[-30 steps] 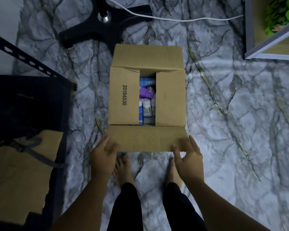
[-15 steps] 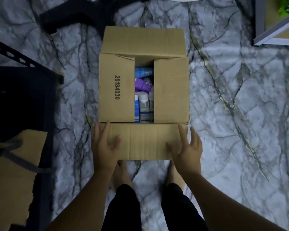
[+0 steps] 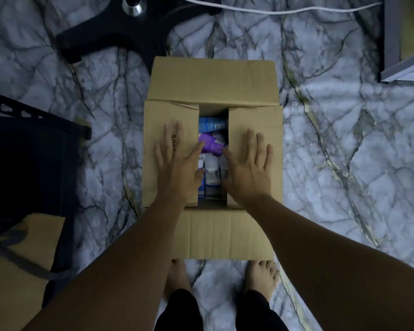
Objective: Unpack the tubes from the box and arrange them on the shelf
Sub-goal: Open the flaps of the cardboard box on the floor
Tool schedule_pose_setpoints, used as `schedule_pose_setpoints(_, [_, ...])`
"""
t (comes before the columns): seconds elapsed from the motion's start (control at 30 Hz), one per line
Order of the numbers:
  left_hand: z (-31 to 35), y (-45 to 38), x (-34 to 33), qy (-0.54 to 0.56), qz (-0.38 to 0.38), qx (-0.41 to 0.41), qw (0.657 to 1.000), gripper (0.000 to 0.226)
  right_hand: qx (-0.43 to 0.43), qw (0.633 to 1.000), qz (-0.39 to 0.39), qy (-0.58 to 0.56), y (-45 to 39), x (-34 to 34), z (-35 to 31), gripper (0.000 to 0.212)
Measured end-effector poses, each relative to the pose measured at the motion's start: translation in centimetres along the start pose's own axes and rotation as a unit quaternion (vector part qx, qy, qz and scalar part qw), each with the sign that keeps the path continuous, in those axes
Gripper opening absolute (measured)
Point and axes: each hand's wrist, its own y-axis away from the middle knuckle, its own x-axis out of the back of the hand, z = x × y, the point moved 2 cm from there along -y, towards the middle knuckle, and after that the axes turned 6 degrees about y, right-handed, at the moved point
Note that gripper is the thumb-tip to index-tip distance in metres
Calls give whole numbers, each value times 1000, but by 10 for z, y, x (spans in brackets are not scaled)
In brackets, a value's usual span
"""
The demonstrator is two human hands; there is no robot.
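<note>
A marble-patterned floor (image 3: 344,163) carries the cardboard box (image 3: 213,235) under both hands, with a black stand base (image 3: 110,39) beyond them.

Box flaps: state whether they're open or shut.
Partly open. The box's far and near flaps are folded out; both side flaps lie inward under the left hand and right hand, tubes showing between.

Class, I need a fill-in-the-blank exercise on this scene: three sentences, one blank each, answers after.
1. The cardboard box stands on a ____ floor.
2. The left hand and right hand each rest on a side ____ of the box.
3. Between the blue tube and the white bottle lies a ____ tube.

Answers: marble; flap; purple
</note>
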Motion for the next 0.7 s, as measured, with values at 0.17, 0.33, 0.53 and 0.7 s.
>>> schedule_pose_setpoints(0.17, [5,20,49,27,20,-31,999,75,22,998,-20,-51,26,54,11,72])
schedule_pose_setpoints(0.33, [-19,39,107,96,83,27,992,72,-24,997,32,-69,53,103,58,74])
schedule_pose_setpoints(0.53, [-51,37,118,-39,94,132,986,86,-123,990,63,-8,53,94,115,71])
schedule_pose_setpoints(0.7, [-86,9,77,3,16,193,981,96,-104,990,-87,-41,27,52,121,75])
